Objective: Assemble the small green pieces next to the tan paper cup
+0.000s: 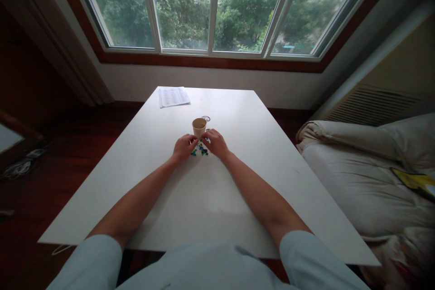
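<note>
A tan paper cup (199, 129) stands upright on the white table (200, 217), its mouth facing up. Small beads or pieces (203, 149) in green, blue, black and yellow lie scattered in front of it. My left hand (184, 147) is at the cup's lower left, fingers bent and drawn together over the pieces' left edge. On the other side, my right hand (216, 143) has its thumb and fingertips pinched close to the cup's front right. Whatever either hand's fingertips hold is too small to make out, and the hands cover part of the pieces.
Just behind the cup lies a thin dark ring-shaped thing (205, 118). Printed papers (174, 97) rest at the table's far left corner. A pale sofa (343, 176) stands to the right, and a window (210, 13) is beyond the table.
</note>
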The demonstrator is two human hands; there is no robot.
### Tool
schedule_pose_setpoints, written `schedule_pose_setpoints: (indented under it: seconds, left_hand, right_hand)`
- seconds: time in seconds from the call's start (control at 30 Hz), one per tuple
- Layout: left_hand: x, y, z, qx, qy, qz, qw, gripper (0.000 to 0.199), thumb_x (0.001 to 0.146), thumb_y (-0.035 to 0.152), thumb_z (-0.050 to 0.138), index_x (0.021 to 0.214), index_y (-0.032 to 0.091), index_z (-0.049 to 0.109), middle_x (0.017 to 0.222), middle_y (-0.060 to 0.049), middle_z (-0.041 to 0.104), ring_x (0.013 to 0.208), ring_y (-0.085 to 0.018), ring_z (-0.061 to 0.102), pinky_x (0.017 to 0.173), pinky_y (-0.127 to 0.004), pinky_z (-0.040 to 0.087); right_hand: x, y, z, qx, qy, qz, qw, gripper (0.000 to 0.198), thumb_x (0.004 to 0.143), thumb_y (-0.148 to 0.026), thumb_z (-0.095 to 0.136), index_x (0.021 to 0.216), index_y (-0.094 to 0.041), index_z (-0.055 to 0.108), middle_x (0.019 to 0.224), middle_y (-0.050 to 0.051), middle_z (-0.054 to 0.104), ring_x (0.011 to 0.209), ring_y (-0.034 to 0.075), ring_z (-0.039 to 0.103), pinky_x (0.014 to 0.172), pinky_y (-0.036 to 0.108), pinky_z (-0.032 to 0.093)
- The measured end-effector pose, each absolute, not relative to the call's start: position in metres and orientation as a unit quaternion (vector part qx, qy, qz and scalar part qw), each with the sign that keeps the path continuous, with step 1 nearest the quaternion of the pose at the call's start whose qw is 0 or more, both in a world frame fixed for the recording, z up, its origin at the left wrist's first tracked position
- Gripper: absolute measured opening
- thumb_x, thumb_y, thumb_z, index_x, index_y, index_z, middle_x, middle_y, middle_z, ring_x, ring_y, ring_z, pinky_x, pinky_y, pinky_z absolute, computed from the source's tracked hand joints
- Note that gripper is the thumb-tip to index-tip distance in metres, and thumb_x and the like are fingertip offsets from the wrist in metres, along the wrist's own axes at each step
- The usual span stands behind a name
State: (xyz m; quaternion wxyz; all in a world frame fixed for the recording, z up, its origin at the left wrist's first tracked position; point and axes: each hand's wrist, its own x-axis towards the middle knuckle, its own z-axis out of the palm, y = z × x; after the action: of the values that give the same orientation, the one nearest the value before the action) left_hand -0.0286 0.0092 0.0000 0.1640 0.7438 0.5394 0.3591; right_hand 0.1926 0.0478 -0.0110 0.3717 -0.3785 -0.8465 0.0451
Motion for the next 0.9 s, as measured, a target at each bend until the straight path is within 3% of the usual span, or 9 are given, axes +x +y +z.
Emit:
schedule_pose_setpoints:
  seconds: [0.27, 0.9]
  left_hand:
    - [-0.028, 0.009, -0.001, 0.707, 0.533, 0.421, 0.197, 0.024, 0.104, 0.04, 0.072, 0.095, 0.021, 0.083, 0.091, -0.005, 0.082, 0.079, -0.019, 0.066, 0.078, -0.032, 0.05]
    - [-0.033, 0.013, -0.011, 0.691, 0.509, 0.458, 0.23, 0.022, 0.096, 0.04, 0.072, 0.1, 0.022, 0.084, 0.093, -0.005, 0.083, 0.078, -0.019, 0.068, 0.078, -0.033, 0.053]
  right_hand:
    - [0.182, 0.039, -0.007, -0.346, -0.854, 0.034, 0.387, 0.02, 0.115, -0.03, 0.063, 0.101, -0.025, 0.077, 0.102, 0.01, 0.077, 0.103, 0.027, 0.066, 0.094, 0.041, 0.055]
    - [0.184, 0.04, -0.012, -0.346, -0.851, 0.043, 0.393, 0.011, 0.111, -0.028, 0.07, 0.103, -0.026, 0.078, 0.103, 0.009, 0.079, 0.104, 0.026, 0.065, 0.093, 0.04, 0.057]
